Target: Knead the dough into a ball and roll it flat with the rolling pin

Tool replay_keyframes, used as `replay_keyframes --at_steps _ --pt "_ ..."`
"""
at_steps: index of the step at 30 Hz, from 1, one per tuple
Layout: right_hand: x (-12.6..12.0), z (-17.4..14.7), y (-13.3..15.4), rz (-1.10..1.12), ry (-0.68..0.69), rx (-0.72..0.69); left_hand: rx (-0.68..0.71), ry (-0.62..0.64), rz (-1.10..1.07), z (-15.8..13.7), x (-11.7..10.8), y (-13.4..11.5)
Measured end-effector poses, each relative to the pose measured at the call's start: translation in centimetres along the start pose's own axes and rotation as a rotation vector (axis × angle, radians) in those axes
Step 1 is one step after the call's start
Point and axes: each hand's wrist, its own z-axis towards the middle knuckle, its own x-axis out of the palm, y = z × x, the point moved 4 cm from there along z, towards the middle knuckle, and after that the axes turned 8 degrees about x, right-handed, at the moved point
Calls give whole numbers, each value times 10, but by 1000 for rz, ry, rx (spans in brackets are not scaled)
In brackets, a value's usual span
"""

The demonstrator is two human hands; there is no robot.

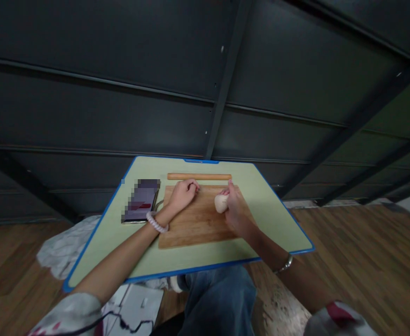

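A pale, rounded lump of dough (221,204) is gripped in my right hand (236,210), held over the right part of a wooden board (198,226). The thumb points up beside the lump, and the other fingers are partly hidden behind it. My left hand (184,194) is at the board's upper left with its fingers curled in. Whether anything lies inside those fingers is hidden. Beyond both hands, a wooden rolling pin (200,177) lies crosswise along the far side of the board.
A phone (142,200), its screen partly pixelated, lies left of the board on the pale green folding table (268,205) with blue edging. Dark metal panels (149,116) rise behind the table. White cloth (63,249) and a white box (138,303) are below at left.
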Motion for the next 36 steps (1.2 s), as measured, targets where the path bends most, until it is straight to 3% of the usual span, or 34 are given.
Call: replay_keyframes --at_steps 4,8,13,17,21,25,29,34,36 --pt "0 0 8 -158 78 -54 14 13 -7 0 0 -3" --pt "2 4 24 -315 165 -233 13 9 16 0 0 -5" --pt "21 -17 33 -676 667 -649 26 17 28 0 0 -4" --pt "31 -41 35 -871 898 -899 13 -2 15 0 -3 -4" --pt "30 -44 34 -885 951 -980 0 -5 7 1 -5 -6" --pt "25 -38 26 -865 852 -1024 -1 4 -1 1 -4 -7" --pt "28 -29 19 -758 665 -866 2 -9 -9 0 -1 -4" --pt "30 8 5 -397 411 -279 19 -15 -4 0 0 -2" --pt "29 26 -2 -250 319 -111 21 -17 -20 0 -1 -1"
